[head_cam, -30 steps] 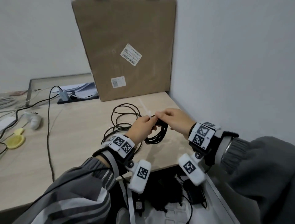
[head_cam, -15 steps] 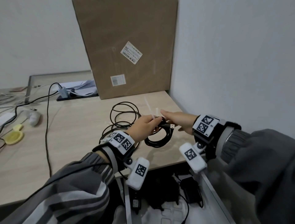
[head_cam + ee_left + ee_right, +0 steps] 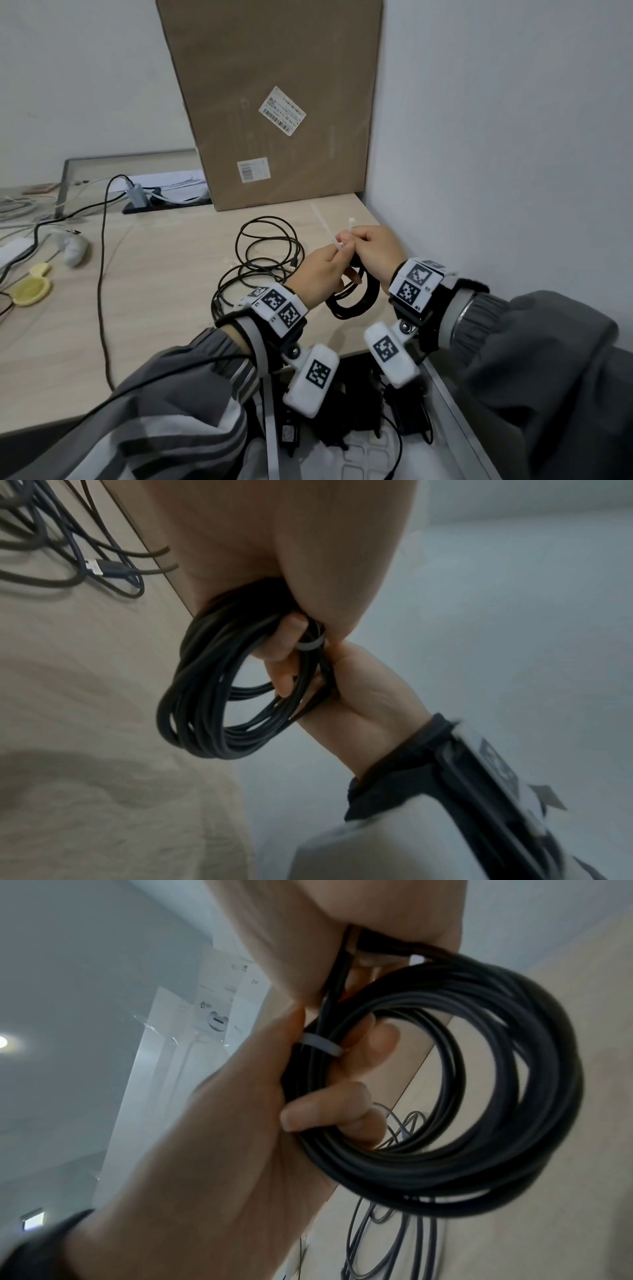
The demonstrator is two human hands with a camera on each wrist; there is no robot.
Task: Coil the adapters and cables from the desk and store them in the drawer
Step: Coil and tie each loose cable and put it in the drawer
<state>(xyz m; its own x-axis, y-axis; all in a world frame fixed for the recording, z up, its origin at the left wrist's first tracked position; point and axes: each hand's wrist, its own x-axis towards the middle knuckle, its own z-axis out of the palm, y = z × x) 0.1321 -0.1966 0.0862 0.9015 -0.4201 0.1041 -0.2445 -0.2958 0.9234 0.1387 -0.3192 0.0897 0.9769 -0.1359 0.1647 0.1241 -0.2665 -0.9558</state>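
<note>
A black cable wound into a coil (image 3: 356, 301) hangs between my two hands over the desk's right front corner. A white zip tie (image 3: 320, 1045) wraps round one side of the coil, and its tail (image 3: 351, 222) sticks up between my hands. My left hand (image 3: 334, 255) pinches the tie and the coil's top (image 3: 205, 696). My right hand (image 3: 361, 246) grips the coil from the other side, with fingers (image 3: 282, 669) curled through its loop. A second black cable (image 3: 270, 246) lies loose on the desk behind my left hand, its USB plug (image 3: 99, 568) showing.
The open drawer (image 3: 445, 387) under the desk edge holds black adapters and cables. A tall cardboard box (image 3: 284, 102) leans against the back wall. A long black cord (image 3: 102, 274) crosses the desk's left half. A power strip (image 3: 137, 197), white and yellow objects lie far left.
My right hand, open beside the coil half a second ago, has closed on it. Both hands have come together at the zip tie, and the coil's USB plug is hidden.
</note>
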